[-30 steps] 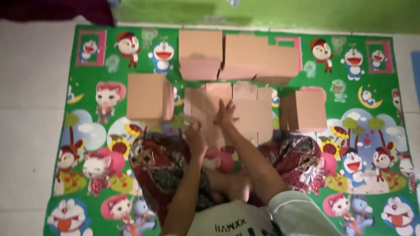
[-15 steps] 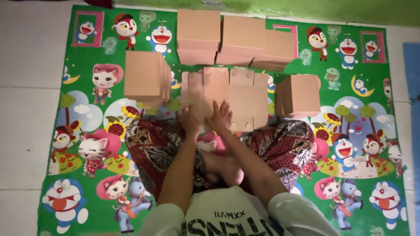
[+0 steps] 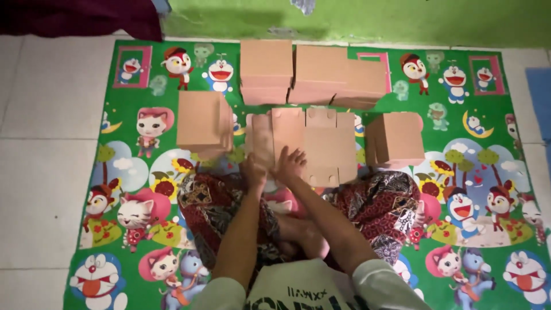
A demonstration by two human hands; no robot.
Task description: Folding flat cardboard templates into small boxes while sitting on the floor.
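Note:
A flat, unfolded brown cardboard box blank (image 3: 315, 146) lies on the green cartoon play mat (image 3: 132, 155) in front of my crossed legs. My left hand (image 3: 253, 172) grips its left flap, which stands lifted and folded upward. My right hand (image 3: 290, 163) presses flat on the blank just right of that flap, fingers spread. Both forearms reach forward from my lap.
A stack of folded brown boxes (image 3: 198, 123) sits left of the blank, one box (image 3: 396, 140) to its right, and more boxes (image 3: 313, 72) behind along the green wall (image 3: 356, 20). White floor tiles (image 3: 46, 143) border the mat at left.
My hands slid toward the blank's left side and the left flap came up. The camera view shifted slightly downward.

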